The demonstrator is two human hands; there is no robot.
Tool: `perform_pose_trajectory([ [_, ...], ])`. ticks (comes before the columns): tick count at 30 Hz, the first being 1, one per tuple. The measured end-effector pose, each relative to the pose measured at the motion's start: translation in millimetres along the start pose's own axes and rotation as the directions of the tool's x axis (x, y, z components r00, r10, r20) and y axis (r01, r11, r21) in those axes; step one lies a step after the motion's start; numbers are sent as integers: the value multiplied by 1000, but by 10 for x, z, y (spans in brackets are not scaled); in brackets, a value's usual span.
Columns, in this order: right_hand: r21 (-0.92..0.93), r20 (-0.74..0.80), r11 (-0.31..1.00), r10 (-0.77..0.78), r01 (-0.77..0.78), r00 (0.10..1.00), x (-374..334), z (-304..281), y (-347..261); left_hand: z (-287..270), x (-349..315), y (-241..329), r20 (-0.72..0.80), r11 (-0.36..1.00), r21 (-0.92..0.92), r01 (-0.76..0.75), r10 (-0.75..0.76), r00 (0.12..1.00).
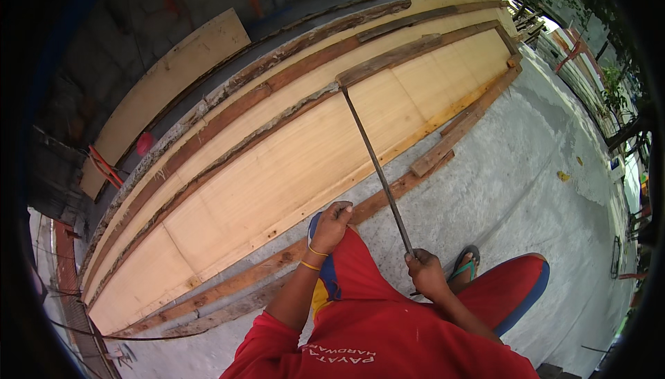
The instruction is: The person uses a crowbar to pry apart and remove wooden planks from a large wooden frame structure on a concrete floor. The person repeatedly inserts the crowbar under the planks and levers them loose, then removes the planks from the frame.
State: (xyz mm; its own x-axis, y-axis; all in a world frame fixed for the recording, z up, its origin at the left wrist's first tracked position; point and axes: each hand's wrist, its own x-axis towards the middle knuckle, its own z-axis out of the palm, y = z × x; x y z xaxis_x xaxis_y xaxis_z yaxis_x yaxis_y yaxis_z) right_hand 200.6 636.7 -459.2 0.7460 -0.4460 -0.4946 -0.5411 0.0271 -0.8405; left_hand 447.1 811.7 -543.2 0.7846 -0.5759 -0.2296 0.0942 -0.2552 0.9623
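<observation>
My right hand (pixel 426 272) is wrapped round the near end of a long, thin, dark metal bar (pixel 377 164). The bar slants away to the left, and its far end meets the rough strip of lumber (pixel 298 119) along the plywood panel (pixel 325 150). A weathered wood piece (pixel 388 59) lies on that strip just beyond the bar's tip. By my left knee, my left hand (pixel 332 227) has its fingers curled in; whether they hold anything small is hidden. Two yellow bands circle that wrist.
Loose planks (pixel 267 268) lie on the concrete floor (pixel 499 171) along the panel's near side. A separate plywood sheet (pixel 173 88) lies beyond the framed panels, near the block wall. My sandalled foot (pixel 465 268) stands right of the bar. Stacked material and plants line the far right.
</observation>
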Motion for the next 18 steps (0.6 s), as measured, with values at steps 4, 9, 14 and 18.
perform_pose_trajectory([
  [4,-176,-125,978,-137,115,983,39,123,94,480,54,234,123,976,-174,135,-114,986],
  [9,-62,-46,998,-18,15,999,280,193,-26,806,259,300,232,983,-108,151,-123,965],
  [14,386,272,850,267,-359,925,370,133,-371,892,359,335,231,869,-417,266,-182,956],
  [18,212,253,947,184,-240,950,218,51,-613,933,196,385,163,783,-586,207,-136,977],
])
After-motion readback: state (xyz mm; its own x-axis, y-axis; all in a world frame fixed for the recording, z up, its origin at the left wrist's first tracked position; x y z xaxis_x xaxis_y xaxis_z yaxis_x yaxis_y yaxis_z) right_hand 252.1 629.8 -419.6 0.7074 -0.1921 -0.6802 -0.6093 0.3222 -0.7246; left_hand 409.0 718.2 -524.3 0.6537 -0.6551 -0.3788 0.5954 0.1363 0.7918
